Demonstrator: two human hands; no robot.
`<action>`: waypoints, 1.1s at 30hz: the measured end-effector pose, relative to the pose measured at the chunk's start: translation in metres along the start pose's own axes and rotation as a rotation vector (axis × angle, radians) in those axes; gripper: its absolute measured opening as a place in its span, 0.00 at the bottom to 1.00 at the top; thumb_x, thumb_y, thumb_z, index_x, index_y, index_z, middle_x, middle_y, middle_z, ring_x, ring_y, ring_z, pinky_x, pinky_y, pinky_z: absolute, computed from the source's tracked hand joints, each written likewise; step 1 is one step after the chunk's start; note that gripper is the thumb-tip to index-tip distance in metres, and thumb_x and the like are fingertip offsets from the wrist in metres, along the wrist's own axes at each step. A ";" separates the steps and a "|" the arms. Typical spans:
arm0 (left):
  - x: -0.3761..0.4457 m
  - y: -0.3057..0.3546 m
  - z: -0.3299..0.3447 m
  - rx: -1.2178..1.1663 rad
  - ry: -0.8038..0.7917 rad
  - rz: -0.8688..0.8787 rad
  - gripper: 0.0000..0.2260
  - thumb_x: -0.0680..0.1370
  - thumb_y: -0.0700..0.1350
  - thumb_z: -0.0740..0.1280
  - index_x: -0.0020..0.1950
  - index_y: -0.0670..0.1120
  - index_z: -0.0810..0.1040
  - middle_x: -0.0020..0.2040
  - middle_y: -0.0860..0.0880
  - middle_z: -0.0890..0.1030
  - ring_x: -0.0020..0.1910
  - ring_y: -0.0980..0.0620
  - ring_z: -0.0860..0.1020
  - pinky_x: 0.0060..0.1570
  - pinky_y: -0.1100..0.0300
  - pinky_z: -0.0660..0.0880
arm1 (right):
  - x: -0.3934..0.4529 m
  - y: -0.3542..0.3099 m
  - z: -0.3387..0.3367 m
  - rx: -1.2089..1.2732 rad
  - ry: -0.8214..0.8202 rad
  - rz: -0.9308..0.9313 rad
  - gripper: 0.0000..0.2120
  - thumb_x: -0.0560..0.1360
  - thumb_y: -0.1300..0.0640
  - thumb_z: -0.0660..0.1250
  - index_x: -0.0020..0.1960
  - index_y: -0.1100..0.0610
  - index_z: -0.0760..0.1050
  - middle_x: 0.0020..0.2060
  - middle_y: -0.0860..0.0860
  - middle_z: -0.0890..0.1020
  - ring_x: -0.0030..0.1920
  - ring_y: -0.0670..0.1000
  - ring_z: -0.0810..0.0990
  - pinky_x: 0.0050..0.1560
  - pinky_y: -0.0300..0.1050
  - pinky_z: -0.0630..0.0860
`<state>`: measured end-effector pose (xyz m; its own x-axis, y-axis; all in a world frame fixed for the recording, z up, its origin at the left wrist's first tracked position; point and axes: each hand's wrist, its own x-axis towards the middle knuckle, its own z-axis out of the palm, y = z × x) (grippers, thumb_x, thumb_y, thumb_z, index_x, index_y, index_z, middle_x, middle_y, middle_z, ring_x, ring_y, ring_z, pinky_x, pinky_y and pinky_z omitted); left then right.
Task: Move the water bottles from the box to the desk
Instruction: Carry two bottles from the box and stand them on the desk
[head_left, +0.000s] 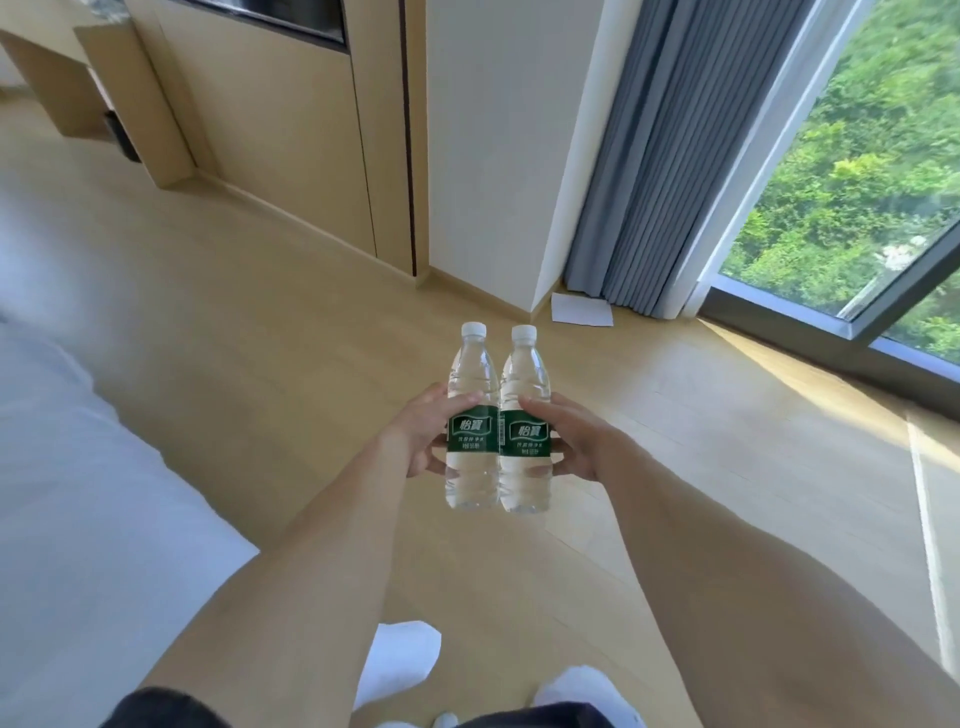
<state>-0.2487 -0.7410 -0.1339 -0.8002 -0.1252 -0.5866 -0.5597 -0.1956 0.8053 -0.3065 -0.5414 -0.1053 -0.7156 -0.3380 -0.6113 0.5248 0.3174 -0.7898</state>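
Mid-carry: left hand grips one bottle, right hand grips the other bottle, upright, touching. Neither box nor desk clearly visible; set-down remains.

Open floor ahead; bed left

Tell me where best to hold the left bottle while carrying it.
Grip the left bottle at its green label band, from its outer left side, as the left hand does now. It stands upright and the right bottle presses against its inner side.
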 end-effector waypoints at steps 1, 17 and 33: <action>0.009 0.006 -0.009 -0.006 0.015 0.001 0.36 0.71 0.58 0.76 0.76 0.55 0.65 0.54 0.45 0.84 0.54 0.41 0.82 0.42 0.36 0.80 | 0.014 -0.009 0.006 -0.013 -0.017 0.000 0.18 0.77 0.46 0.70 0.64 0.51 0.74 0.53 0.54 0.83 0.56 0.57 0.82 0.63 0.68 0.74; 0.139 0.134 -0.160 -0.182 0.420 0.011 0.17 0.77 0.52 0.73 0.64 0.52 0.75 0.55 0.43 0.83 0.53 0.40 0.83 0.54 0.28 0.75 | 0.274 -0.185 0.115 -0.194 -0.455 0.009 0.19 0.78 0.47 0.70 0.66 0.51 0.73 0.48 0.52 0.84 0.49 0.55 0.83 0.56 0.62 0.78; 0.238 0.233 -0.276 -0.307 0.628 0.049 0.22 0.67 0.57 0.76 0.58 0.53 0.79 0.55 0.42 0.85 0.56 0.38 0.83 0.56 0.27 0.73 | 0.444 -0.327 0.218 -0.338 -0.668 0.022 0.26 0.75 0.44 0.72 0.68 0.53 0.71 0.54 0.54 0.83 0.58 0.58 0.81 0.61 0.64 0.76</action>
<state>-0.5097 -1.0851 -0.1102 -0.4951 -0.6613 -0.5635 -0.3660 -0.4295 0.8256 -0.6957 -0.9884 -0.1294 -0.2180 -0.7602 -0.6120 0.2887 0.5487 -0.7846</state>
